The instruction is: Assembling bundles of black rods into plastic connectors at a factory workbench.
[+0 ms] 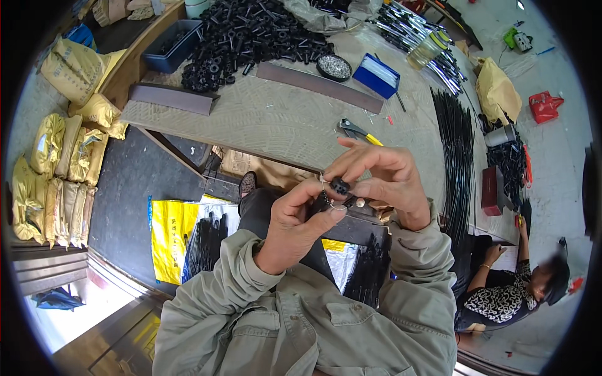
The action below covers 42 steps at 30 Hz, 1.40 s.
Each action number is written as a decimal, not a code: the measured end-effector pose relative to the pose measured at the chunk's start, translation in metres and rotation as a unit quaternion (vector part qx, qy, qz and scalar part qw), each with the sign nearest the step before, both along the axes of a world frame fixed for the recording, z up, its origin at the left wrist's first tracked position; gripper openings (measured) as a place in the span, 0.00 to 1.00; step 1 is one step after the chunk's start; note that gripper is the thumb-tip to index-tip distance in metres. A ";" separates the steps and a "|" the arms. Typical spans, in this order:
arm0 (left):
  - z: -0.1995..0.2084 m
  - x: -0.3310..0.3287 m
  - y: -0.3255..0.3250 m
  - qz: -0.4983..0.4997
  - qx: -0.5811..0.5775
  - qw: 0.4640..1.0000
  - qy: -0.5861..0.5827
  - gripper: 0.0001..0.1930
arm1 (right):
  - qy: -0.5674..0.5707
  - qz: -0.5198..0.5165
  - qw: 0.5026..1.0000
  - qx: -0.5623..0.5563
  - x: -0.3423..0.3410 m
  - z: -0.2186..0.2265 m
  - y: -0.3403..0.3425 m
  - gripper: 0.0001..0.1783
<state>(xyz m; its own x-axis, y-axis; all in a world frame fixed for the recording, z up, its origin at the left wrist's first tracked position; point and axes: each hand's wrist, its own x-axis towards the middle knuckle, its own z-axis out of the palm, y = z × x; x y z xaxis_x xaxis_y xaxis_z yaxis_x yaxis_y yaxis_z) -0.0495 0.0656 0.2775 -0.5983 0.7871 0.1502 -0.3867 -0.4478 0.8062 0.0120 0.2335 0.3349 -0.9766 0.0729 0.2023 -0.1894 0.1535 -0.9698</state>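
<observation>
My two hands meet above my lap, near the table's front edge. Between the fingertips of my right hand [385, 178] is a small round black part [340, 186] with a ridged surface. My left hand [300, 219] is closed beside it on a dark piece [321, 203], mostly hidden by the fingers. A thin pale wire or thread seems to loop between the two hands; its ends are too fine to follow. Just beyond my right hand, pliers [359, 131] with yellow and black handles lie on the table.
A heap of black plastic parts [251, 37] covers the far table, with a dish of small clear pieces [334, 67] and a blue box [377, 75] nearby. Long black rods [453, 156] lie to the right. Yellow sacks [59, 182] are stacked left. A co-worker [501, 297] sits at lower right.
</observation>
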 end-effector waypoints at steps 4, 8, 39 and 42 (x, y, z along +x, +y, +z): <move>-0.001 -0.001 0.000 -0.003 -0.007 1.000 -0.004 0.10 | 0.014 -0.009 0.998 0.057 -0.001 0.001 -0.002 0.07; -0.003 0.000 0.000 0.002 -0.003 1.000 -0.016 0.10 | 0.042 -0.050 0.991 0.119 -0.003 0.003 -0.010 0.08; -0.007 -0.015 -0.012 0.029 0.019 0.998 -0.061 0.16 | 0.181 -0.246 0.827 0.473 0.004 0.004 -0.052 0.14; -0.001 -0.014 -0.014 0.024 0.015 0.997 -0.072 0.16 | 0.243 -0.234 0.835 0.434 0.002 -0.004 -0.048 0.15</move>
